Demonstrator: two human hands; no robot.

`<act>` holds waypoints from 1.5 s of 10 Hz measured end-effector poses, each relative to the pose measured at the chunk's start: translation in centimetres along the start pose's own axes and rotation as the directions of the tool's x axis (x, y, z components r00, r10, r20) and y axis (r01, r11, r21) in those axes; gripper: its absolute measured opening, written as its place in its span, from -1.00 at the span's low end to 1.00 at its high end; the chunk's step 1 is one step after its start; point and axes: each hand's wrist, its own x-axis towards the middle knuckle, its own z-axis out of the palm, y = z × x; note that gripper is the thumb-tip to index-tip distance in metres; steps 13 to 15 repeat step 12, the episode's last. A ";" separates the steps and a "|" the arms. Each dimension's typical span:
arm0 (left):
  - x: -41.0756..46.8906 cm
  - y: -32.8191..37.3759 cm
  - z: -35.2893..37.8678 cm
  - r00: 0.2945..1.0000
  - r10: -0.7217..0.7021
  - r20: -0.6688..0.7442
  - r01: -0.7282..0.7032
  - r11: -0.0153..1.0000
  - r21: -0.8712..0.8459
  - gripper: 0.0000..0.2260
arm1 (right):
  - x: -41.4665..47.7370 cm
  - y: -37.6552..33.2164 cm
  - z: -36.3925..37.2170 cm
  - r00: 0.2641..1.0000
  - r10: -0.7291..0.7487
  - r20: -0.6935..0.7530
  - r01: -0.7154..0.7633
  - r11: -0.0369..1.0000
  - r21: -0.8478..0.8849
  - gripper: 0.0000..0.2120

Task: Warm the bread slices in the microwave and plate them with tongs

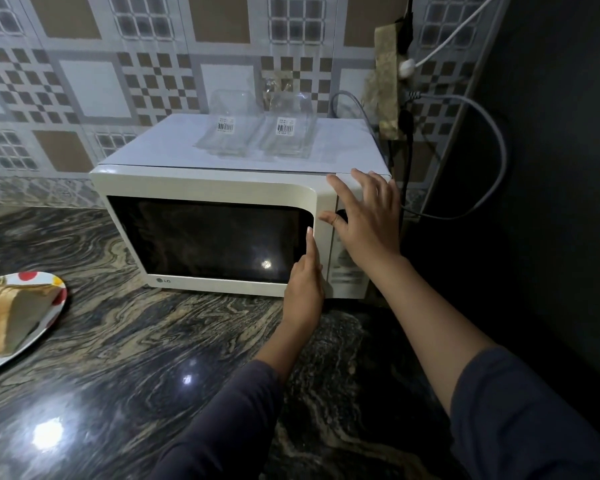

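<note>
A white microwave [222, 185] stands on the dark marbled counter with its door closed. My left hand [305, 282] rests against the right edge of the door, index finger stretched up along it. My right hand [364, 216] lies spread over the control panel at the microwave's right front, fingers apart and thumb close to a dark knob. Neither hand holds anything. Bread slices [7, 313] are stacked on a white plate with red and yellow dots [58, 299] at the far left. No tongs are in view.
Two clear plastic containers [257, 129] with barcode labels lie on top of the microwave. Cables and a wall socket strip [402, 95] hang to its right, beside a dark wall. The tiled wall runs behind the counter [153, 341].
</note>
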 end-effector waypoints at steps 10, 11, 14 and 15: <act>0.8 1.0 -3.7 0.929 0.048 0.368 -0.054 0.998 0.008 -0.24 | -1.4 -2.3 -1.7 0.961 0.123 0.249 -0.121 0.992 -0.023 -0.32; 0.7 0.6 -4.0 0.906 0.019 0.422 -0.040 0.998 0.041 -0.22 | -2.0 -2.4 -2.0 0.963 0.114 0.242 -0.117 0.993 -0.004 -0.30; -2.0 -0.3 -4.4 0.852 -0.030 0.523 -0.025 0.995 0.099 -0.27 | -4.1 -2.8 -2.4 0.947 0.124 0.296 -0.156 0.984 0.086 -0.32; -2.0 -0.3 -4.4 0.852 -0.030 0.523 -0.025 0.995 0.099 -0.27 | -4.1 -2.8 -2.4 0.947 0.124 0.296 -0.156 0.984 0.086 -0.32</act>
